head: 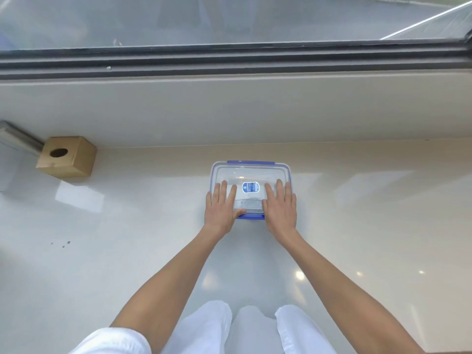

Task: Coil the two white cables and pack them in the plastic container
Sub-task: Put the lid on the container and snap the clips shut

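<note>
Hands lie flat on the lid (251,176) of the plastic container (250,190), which sits at the centre of the frame on a glossy pale floor (127,251), below a window ledge (229,111). The left hand (221,206) rests on the lid's left half with fingers spread and straight, gripping nothing, its thumb tucked at the blue clip (251,216) on the lower edge; the right hand (279,206) mirrors it on the right half, palm down, fingers extended, also holding nothing. Through the clear lid, faint pale loops near the lower middle look like the white cables (249,203), though they are too dim to be sure both are inside. The step appears to be pressing the lid shut, so the task seems nearly done. To do it well, pressure should go down evenly on both sides so the rim seats all round, then the blue clips on the upper and lower edges should be snapped down in turn, checking no cable loop is pinched under the seal. A cardboard box (67,156) stands well apart at the upper left.
</note>
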A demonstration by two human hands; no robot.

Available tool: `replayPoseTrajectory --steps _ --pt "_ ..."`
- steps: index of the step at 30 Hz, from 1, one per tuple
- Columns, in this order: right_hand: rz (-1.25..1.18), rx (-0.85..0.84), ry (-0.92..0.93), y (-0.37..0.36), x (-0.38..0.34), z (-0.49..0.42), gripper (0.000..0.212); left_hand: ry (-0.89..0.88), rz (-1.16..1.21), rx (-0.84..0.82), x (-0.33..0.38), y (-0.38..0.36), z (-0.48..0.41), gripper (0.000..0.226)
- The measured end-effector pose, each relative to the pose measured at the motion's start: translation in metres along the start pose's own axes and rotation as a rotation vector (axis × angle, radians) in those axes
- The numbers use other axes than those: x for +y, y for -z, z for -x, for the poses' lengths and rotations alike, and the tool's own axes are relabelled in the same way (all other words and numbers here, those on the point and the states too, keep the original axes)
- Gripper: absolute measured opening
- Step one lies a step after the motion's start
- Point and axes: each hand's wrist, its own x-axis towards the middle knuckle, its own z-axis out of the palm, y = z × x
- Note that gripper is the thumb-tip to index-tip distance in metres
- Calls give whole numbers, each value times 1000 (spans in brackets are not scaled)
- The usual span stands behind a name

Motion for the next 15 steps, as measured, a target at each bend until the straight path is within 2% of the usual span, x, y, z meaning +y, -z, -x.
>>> replayPoseTrajectory --steps 4,6,10,12,15 --pt "12 93 60 -13 2 22 41 13 136 7 -2 10 -2 80" --pt "5 84 55 -10 2 20 42 18 162 5 -2 13 -3 80" --pt "-4 -23 49 9 -4 11 42 24 124 -22 0 24 -11 80" --pt "-8 -116 40 22 -4 5 44 48 158 -100 1 34 -12 78" --pt "-91 -165 60 39 -1 2 43 49 211 -172 -2 47 -10 60"
